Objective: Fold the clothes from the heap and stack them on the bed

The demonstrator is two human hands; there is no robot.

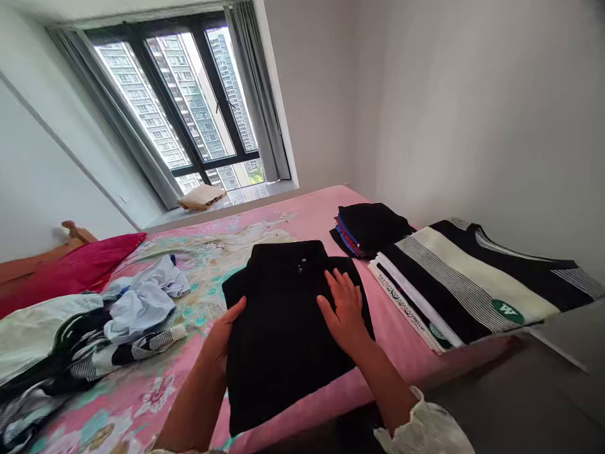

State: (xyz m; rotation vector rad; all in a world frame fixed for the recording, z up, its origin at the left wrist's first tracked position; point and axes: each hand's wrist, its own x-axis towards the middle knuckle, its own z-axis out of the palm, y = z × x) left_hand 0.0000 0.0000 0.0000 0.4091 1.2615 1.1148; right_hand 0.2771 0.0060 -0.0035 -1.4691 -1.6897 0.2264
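While you look down through the head camera, your left hand [222, 337] is closed on the left border of the folded black shirt [283, 340], thumb on top of the cloth and the other fingers hidden beneath it. Your right hand [345, 309] lies flat on the shirt's right half, palm down, fingers spread wide and holding nothing. The shirt rests on the bed [312, 214] at the middle of its near edge, collar pointing to the far edge, its lower hem just overhanging the near one.

Toward the bed's right edge you have a pile of striped black-and-cream tops [472, 284], folded, just beside the shirt but apart from it. Behind that pile, nearer the far right corner, sits a smaller stack of dark folded clothes [373, 227] with red and blue layers showing at its side. Toward the left edge lies a loose heap of unfolded clothes [94, 334], and behind it a red pillow [75, 268]. Past the far edge, a window [189, 101] has a tan bundle [201, 197] on its sill.
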